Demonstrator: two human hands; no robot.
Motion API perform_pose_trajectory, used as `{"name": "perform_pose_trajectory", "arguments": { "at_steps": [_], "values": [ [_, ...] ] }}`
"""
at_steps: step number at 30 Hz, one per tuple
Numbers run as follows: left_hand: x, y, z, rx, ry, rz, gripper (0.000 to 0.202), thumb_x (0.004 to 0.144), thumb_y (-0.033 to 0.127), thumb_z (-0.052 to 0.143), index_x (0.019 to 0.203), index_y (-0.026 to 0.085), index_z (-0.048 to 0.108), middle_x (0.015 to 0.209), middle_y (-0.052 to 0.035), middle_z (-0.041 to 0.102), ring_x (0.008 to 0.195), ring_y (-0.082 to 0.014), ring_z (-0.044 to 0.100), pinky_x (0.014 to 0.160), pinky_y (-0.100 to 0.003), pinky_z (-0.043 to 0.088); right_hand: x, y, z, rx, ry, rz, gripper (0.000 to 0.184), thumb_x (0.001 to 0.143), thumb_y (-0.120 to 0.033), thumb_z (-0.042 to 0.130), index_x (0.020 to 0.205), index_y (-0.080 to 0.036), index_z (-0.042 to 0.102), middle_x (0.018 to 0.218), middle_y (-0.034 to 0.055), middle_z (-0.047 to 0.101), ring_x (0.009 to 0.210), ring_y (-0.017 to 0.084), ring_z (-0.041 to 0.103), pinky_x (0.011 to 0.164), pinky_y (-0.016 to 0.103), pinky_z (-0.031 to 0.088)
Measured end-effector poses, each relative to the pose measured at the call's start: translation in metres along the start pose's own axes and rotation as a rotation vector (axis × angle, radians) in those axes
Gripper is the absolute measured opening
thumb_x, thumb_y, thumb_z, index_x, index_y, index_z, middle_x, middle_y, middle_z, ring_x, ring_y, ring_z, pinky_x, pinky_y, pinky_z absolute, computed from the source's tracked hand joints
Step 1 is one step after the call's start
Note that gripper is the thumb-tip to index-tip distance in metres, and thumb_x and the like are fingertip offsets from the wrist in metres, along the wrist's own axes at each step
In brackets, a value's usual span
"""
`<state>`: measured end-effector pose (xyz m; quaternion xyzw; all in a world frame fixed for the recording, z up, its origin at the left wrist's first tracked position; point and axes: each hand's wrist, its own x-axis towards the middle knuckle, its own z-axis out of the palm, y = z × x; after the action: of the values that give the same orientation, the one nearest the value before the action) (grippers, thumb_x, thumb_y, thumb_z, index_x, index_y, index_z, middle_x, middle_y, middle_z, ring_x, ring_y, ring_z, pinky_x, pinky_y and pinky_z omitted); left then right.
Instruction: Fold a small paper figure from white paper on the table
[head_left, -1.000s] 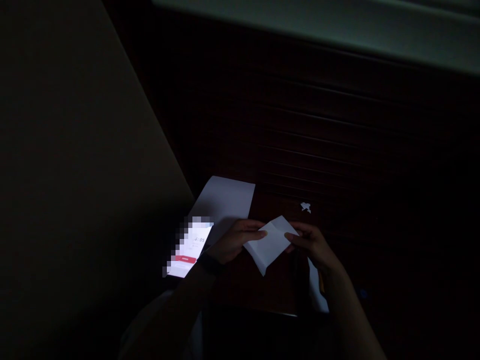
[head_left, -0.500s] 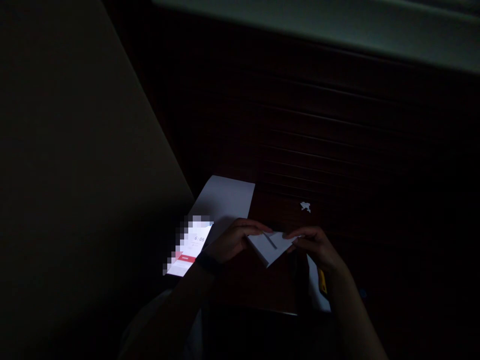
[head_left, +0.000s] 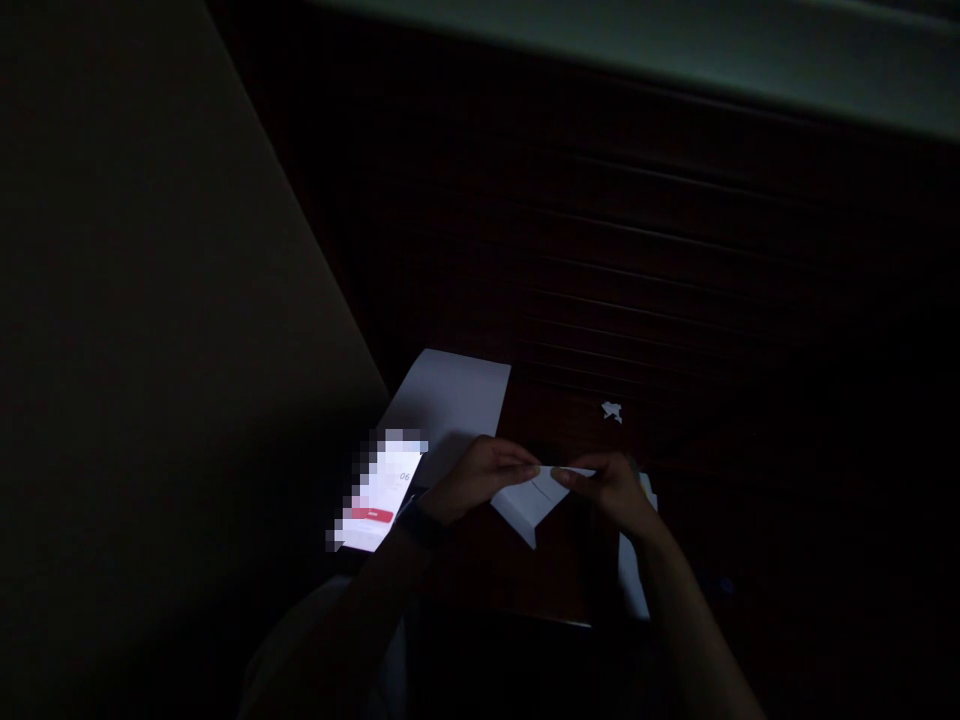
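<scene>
The scene is very dark. A folded piece of white paper (head_left: 531,503) sits between my two hands above a dark wooden table (head_left: 547,420). My left hand (head_left: 480,478) pinches its upper left edge with fingers pressed together. On the paper's upper right edge, my right hand (head_left: 609,488) pinches in the same way. The paper hangs down in a point below my fingers. A dark band circles my left wrist.
A lit phone screen (head_left: 379,492) with a red bar lies left of my left hand. Behind it lies a flat white sheet (head_left: 450,400). A tiny folded white paper figure (head_left: 612,411) sits further back. Another white sheet (head_left: 631,580) shows under my right forearm.
The paper was held open and tilted toward me, then folded over. My fingers have come closer together along its top edge, and my right hand has shifted slightly left.
</scene>
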<state>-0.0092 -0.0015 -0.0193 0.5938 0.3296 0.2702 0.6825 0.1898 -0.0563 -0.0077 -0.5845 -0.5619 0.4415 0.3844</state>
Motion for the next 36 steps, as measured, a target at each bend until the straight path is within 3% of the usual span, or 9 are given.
{"name": "perform_pose_trajectory", "arguments": {
  "at_steps": [6,13,17,21,24,27,32,36],
  "values": [
    [0.002,-0.001,0.002,0.127,0.035,0.029,0.026,0.066,0.038,0.067,0.075,0.014,0.069,0.072,-0.0058,0.068,0.065,-0.0169,0.059,0.057,-0.025,0.040,-0.001,-0.003,0.004,0.015,0.001,0.011,0.021,0.069,-0.038,0.065,0.065,-0.019,0.071,0.059,-0.0001,0.065,0.054,0.015,0.054,0.050,0.024,0.037],
    [0.000,0.003,0.000,0.118,-0.004,0.025,0.024,0.070,0.036,0.063,0.072,0.014,0.069,0.066,-0.0030,0.064,0.060,-0.0130,0.053,0.055,-0.023,0.035,0.002,0.006,0.001,0.257,0.073,0.115,0.019,0.063,-0.036,0.070,0.064,-0.016,0.072,0.057,0.0023,0.066,0.050,0.015,0.054,0.049,0.026,0.039],
    [0.000,0.004,-0.003,0.091,0.031,-0.045,0.026,0.070,0.038,0.063,0.075,0.013,0.069,0.068,-0.0035,0.064,0.060,-0.0136,0.053,0.055,-0.024,0.036,0.005,0.014,-0.012,0.350,0.212,0.112,0.022,0.064,-0.036,0.071,0.058,-0.015,0.070,0.056,0.0046,0.066,0.050,0.016,0.057,0.050,0.027,0.043],
    [0.002,-0.002,-0.005,-0.052,0.131,-0.061,0.032,0.074,0.042,0.057,0.086,0.014,0.067,0.075,-0.0037,0.065,0.066,-0.0148,0.056,0.057,-0.024,0.039,0.006,0.017,-0.017,0.452,0.391,0.097,0.026,0.068,-0.039,0.068,0.070,-0.013,0.069,0.068,0.0094,0.068,0.061,0.020,0.063,0.059,0.031,0.049],
    [0.004,-0.007,-0.002,-0.165,0.219,-0.034,0.036,0.076,0.043,0.055,0.100,0.017,0.064,0.090,-0.0052,0.065,0.078,-0.0173,0.058,0.062,-0.025,0.042,0.007,0.015,-0.005,0.496,0.259,0.143,0.034,0.067,-0.040,0.068,0.090,-0.014,0.067,0.075,0.0094,0.069,0.065,0.021,0.064,0.060,0.032,0.051],
    [0.004,-0.010,0.002,-0.253,0.216,0.005,0.039,0.078,0.043,0.054,0.107,0.017,0.060,0.099,-0.0074,0.063,0.085,-0.0187,0.058,0.067,-0.027,0.044,0.008,0.012,0.011,0.514,0.122,0.176,0.048,0.062,-0.034,0.073,0.105,-0.017,0.061,0.083,0.0078,0.068,0.071,0.022,0.064,0.059,0.032,0.051],
    [0.004,-0.013,0.007,-0.361,0.154,-0.006,0.042,0.079,0.042,0.054,0.110,0.015,0.058,0.102,-0.0103,0.062,0.088,-0.0197,0.058,0.071,-0.028,0.044,0.011,0.017,0.023,0.461,0.119,0.108,0.048,0.059,-0.033,0.075,0.102,-0.015,0.062,0.074,0.0046,0.067,0.067,0.020,0.063,0.061,0.031,0.050],
    [0.006,-0.012,0.010,-0.214,0.178,0.013,0.042,0.079,0.042,0.054,0.110,0.014,0.058,0.105,-0.0109,0.062,0.095,-0.0213,0.056,0.079,-0.032,0.043,0.014,0.024,0.022,0.402,0.147,0.105,0.038,0.060,-0.038,0.072,0.090,-0.015,0.066,0.071,0.0045,0.067,0.060,0.019,0.060,0.055,0.029,0.047]
  ]
}}
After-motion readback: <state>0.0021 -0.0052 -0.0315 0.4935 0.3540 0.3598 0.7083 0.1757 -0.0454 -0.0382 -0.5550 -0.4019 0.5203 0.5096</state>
